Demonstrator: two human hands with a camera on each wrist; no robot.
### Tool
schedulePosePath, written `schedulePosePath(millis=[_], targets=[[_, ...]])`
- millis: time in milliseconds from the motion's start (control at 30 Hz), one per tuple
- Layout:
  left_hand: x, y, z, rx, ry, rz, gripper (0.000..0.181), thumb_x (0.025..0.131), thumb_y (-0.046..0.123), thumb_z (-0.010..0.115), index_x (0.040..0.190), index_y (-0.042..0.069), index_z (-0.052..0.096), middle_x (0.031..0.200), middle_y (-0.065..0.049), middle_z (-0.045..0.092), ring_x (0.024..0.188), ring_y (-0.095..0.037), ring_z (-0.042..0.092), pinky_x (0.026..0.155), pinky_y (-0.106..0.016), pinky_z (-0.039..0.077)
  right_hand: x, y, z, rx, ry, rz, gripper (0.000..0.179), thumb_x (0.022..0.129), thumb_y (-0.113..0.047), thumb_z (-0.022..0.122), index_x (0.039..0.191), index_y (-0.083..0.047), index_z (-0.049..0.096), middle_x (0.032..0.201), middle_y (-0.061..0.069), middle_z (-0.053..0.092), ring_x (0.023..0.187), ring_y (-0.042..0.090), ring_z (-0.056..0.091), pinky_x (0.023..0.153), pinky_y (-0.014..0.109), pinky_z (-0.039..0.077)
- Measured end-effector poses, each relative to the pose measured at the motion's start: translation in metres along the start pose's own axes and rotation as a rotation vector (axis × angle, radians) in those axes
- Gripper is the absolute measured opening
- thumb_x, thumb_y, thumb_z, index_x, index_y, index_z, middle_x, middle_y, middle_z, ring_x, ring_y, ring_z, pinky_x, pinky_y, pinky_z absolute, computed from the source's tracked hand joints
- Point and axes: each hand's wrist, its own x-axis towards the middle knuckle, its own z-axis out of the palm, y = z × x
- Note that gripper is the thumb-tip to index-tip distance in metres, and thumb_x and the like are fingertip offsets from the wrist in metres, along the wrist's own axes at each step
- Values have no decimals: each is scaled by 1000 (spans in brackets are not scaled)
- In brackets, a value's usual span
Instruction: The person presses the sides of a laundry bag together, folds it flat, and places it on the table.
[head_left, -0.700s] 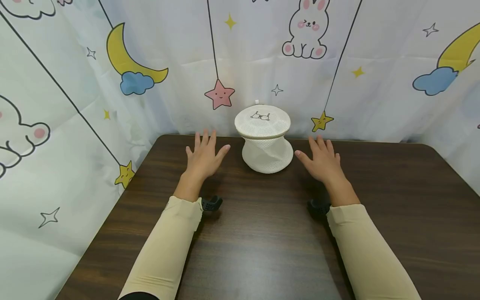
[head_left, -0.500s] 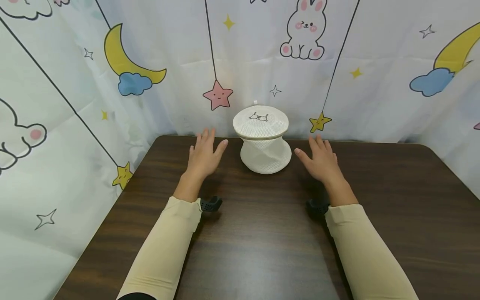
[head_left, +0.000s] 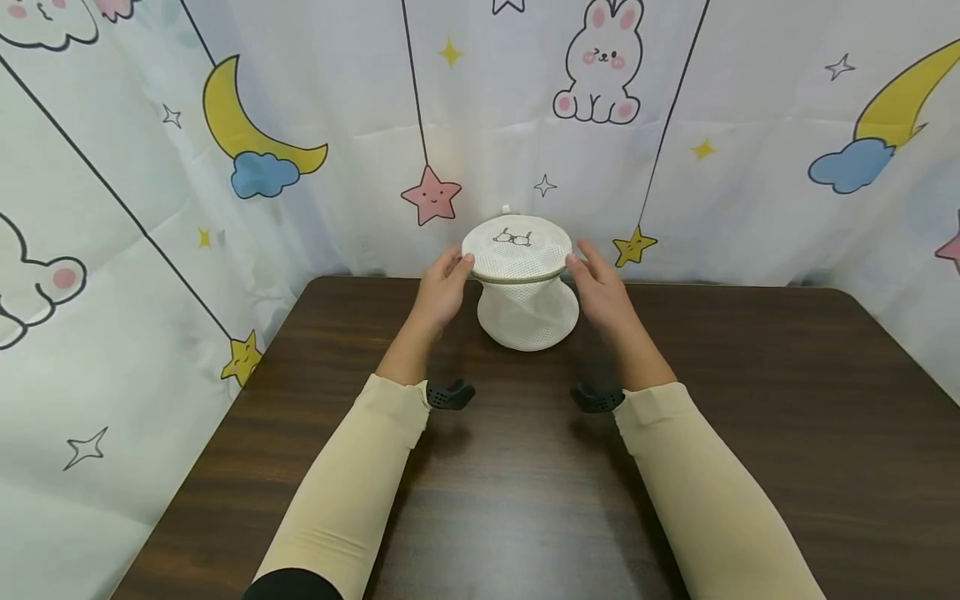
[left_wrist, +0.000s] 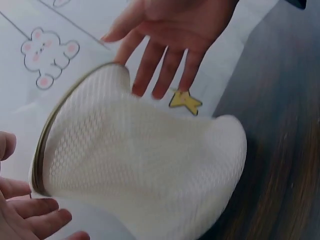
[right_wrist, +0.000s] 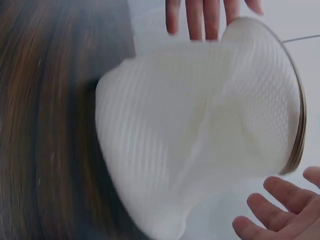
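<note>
Left hand (head_left: 441,292) and right hand (head_left: 604,298) moved inward: fingers spread, flanking white mesh bag (head_left: 528,315); contact unclear.

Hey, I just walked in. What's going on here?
A person has a hand on each side of a white mesh bag that stands near the far edge of a dark table. The left hand and right hand are level with its round top, fingers loosely extended; whether both actually touch the rim is hard to tell. Behind is a white curtain printed with moons and stars.
</note>
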Motion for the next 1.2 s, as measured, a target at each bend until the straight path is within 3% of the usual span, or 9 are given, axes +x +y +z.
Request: schedulePosePath(millis=[133,300,533,667,767,900,1033,1200], targets=[[-4,10,7,-89,14,10,57,103,33,50,153,11,34,148,-16,48,132,-24,51,100,-49,49,-3,-6,3,56,47,3,68,100,-54,46,158,-25,25,157,12,37,145,27,34,115,52,31],[-9,20,10,-138,49,34,51,102,26,53,149,11,39,131,-14,63,112,-25,64,88,-41,54,-14,-12,-2,133,155,-5,58,101,-45,50,153,-20,38,143,13,52,126,23,51,102,42,43],[-15,20,16,-130,61,63,47,100,23,57,145,11,46,104,-12,70,99,-26,65,82,-40,54,-23,-12,-12,175,231,11,47,101,-31,53,146,-17,49,116,3,61,96,8,58,81,24,49],[-18,14,21,-119,49,29,49,99,25,58,145,10,47,88,-4,68,82,-18,63,73,-31,54,-26,-8,-14,191,241,33,45,99,-24,54,143,-14,53,97,-4,58,84,8,56,70,20,50],[-19,9,24,-106,37,20,46,99,25,59,142,12,51,85,-2,63,74,-15,58,67,-25,51,-28,-4,-15,193,237,47,44,99,-24,55,142,-14,54,92,-4,55,79,9,55,66,19,49],[-20,6,30,-78,26,47,39,98,24,60,136,14,58,103,-5,61,85,-15,59,72,-30,52,-29,-2,-14,184,221,59,44,100,-32,55,141,-15,55,92,-3,55,75,9,55,65,19,48],[-20,5,36,13,-13,96,39,97,24,59,135,15,59,132,-9,55,114,-20,56,93,-40,50,-30,-2,-14,150,204,69,44,100,-36,56,140,-17,57,92,-2,55,71,9,52,62,20,47],[-20,5,42,202,-56,112,47,97,33,57,141,17,55,159,-9,30,147,-27,28,117,-48,28,-30,3,-16,47,192,108,42,100,-33,55,138,-18,59,98,1,56,78,12,53,67,22,47]])
